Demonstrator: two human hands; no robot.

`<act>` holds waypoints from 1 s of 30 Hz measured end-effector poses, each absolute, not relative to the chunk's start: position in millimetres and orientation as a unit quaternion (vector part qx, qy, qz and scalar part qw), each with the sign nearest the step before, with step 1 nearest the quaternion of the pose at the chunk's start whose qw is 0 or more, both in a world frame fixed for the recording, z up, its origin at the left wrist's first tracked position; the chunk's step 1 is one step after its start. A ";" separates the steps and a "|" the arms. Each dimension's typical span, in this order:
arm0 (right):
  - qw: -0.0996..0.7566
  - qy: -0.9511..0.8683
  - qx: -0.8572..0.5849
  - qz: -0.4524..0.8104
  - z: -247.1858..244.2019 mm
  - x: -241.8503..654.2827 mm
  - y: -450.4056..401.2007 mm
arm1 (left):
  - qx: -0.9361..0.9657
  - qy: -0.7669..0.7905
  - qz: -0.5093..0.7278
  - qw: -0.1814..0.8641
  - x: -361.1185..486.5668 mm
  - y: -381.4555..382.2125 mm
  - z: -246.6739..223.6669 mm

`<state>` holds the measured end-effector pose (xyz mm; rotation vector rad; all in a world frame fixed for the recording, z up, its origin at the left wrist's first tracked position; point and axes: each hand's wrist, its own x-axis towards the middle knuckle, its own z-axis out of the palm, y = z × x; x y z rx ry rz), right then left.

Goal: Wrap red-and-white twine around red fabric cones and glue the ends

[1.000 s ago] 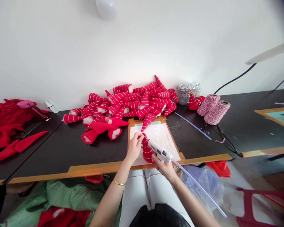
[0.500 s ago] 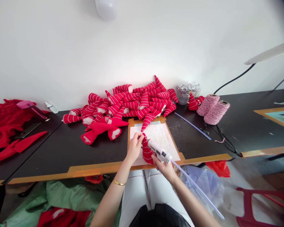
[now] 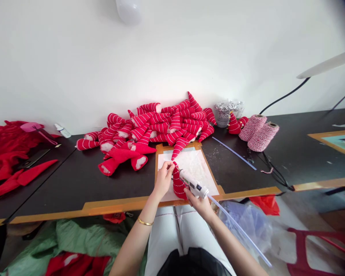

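A red stuffed felt cone [image 3: 177,185] wound with red-and-white twine lies on the white work sheet [image 3: 194,161], its narrow tip pointing away from me. My left hand [image 3: 163,177] is closed, thumb and fingers pinching at that tip. In my right hand [image 3: 199,202] is a white hot glue gun [image 3: 193,184], its nozzle turned toward the upper part of the cone. A long translucent glue stick [image 3: 238,229] sticks out of the gun's back end. The fingers of my right hand also lie close to the cone's wide base; whether they touch it is unclear.
Behind the sheet is a heap of twine-wrapped red cones [image 3: 161,124], with plain red cones [image 3: 123,158] at its front left. Twine spools [image 3: 263,137], a spare glue stick [image 3: 234,152] and a bucket [image 3: 223,119] stand right. Red fabric [image 3: 8,143] lies far left.
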<state>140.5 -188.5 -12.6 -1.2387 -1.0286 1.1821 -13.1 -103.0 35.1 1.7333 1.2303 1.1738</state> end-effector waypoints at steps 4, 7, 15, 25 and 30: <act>0.529 -0.433 -0.531 0.499 -18.2 141.7 -188.0 | 0.674 0.465 0.449 0.357 -14.6 -102.3 33.7; 0.519 -0.435 -0.535 0.505 -23.3 142.8 -187.5 | 0.683 0.454 0.443 0.362 -17.2 -101.8 31.8; 0.527 -0.424 -0.529 0.513 -25.0 144.0 -193.4 | 0.681 0.441 0.442 0.382 -19.3 -103.8 32.0; 0.623 -0.396 -0.498 0.454 31.5 148.5 -138.6 | 0.610 0.442 0.483 0.446 -12.6 -106.2 20.4; 0.605 -0.402 -0.472 0.500 37.9 144.0 -123.4 | 0.564 0.418 0.505 0.502 -7.8 -107.2 17.3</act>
